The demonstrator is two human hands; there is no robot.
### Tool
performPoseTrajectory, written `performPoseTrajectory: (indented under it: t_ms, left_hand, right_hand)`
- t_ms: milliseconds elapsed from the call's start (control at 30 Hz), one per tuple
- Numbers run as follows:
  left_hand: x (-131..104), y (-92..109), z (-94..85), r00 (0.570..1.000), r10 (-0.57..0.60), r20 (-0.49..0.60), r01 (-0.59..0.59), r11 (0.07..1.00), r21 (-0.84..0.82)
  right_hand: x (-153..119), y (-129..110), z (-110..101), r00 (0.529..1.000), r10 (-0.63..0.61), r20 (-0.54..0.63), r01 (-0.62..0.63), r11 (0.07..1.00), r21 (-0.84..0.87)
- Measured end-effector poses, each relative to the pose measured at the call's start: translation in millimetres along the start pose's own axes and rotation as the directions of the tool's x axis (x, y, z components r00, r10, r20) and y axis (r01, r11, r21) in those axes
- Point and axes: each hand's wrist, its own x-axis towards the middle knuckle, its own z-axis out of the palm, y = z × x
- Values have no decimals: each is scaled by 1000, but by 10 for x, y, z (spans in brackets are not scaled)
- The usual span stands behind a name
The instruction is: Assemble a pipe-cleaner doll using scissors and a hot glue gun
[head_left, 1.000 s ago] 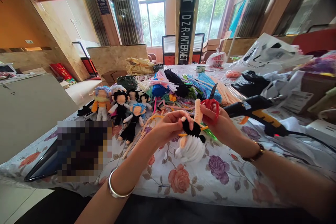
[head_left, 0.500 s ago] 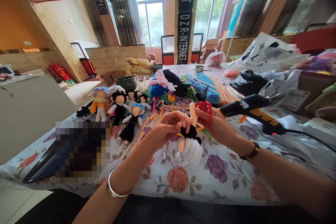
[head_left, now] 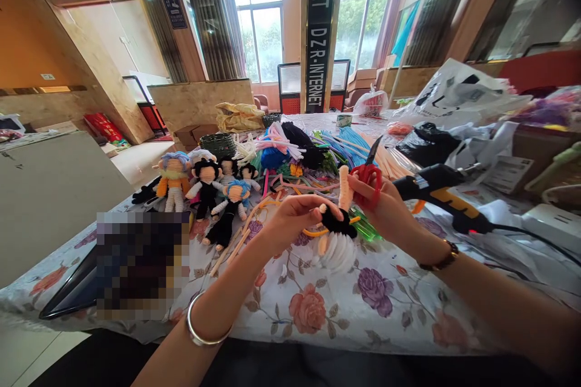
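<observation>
A small doll (head_left: 338,224) of fuzzy pipe cleaner, with white hair and a black top, hangs head down over the table. My left hand (head_left: 295,221) is closed on its black body. One peach leg (head_left: 344,187) points upward. Red-handled scissors (head_left: 371,180) are in my right hand (head_left: 388,208), their dark blades pointing up and away. The thumb and fingers of that hand are close to the peach leg; whether they also pinch it I cannot tell. Several finished dolls (head_left: 206,184) lie to the left of my left hand.
A black and yellow glue gun (head_left: 447,196) with a red light lies at the right, its cord running off. Bundles of coloured pipe cleaners (head_left: 358,142) are heaped behind. A dark, blurred-out panel (head_left: 72,278) lies front left on the flowered tablecloth (head_left: 281,302).
Both hands and the doll have shifted slightly right. The scissors have turned so that their blades show more clearly, and the doll's leg stands freer of the left fingers.
</observation>
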Motion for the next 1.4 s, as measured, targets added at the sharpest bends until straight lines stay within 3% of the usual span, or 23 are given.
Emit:
performPoseTrajectory:
  t_ms: [233, 333, 533, 700, 833, 933, 1000, 1067, 1100, 1167, 1267, 1400]
  left_hand:
    - [29, -46, -38, 985, -5, -170, 29, 990, 137]
    - [34, -50, -26, 982, -16, -191, 51, 983, 178]
    - [34, -61, 29, 962, -128, -240, 159, 981, 113]
    - [35, -26, 17, 957, 77, -281, -25, 983, 183]
    - [32, 0, 0, 892, 218, -395, -132, 963, 234]
    - [27, -8, -13, 824, 281, -492, -179, 953, 245]
    - [26, -22, -21, 787, 319, -528, -209, 943, 258]
    - [25, -33, -23, 760, 352, -546, -237, 933, 272]
    - [24, -37, -21, 748, 368, -553, -252, 927, 277]
    - [21, -36, -13, 725, 395, -564, -277, 917, 286]
    - [14, -27, 4, 700, 427, -572, -299, 903, 308]
    - [3, -21, 15, 688, 463, -559, -301, 883, 361]
  right_hand:
    - [56, 27, -55, 981, -75, -178, 79, 997, 18]
    - [56, 34, -64, 957, -126, -262, 132, 991, 5]
    - [45, 59, -77, 939, -212, -269, 208, 977, -45]
    - [94, 50, -125, 936, -227, -270, 194, 971, -143]
    - [62, -50, -147, 883, -381, -274, 276, 893, -354]
    - [-15, -131, -156, 850, -516, -105, 368, 725, -582]
    - [-67, -171, -155, 774, -621, 122, 485, 458, -744]
    - [-105, -198, -144, 655, -660, 368, 599, 156, -785]
    - [-119, -208, -136, 606, -647, 464, 634, 39, -773]
    - [-135, -220, -121, 553, -589, 589, 657, -127, -743]
    - [-136, -222, -117, 546, -510, 664, 649, -244, -721]
    - [-122, -213, -146, 540, -481, 691, 662, -265, -701]
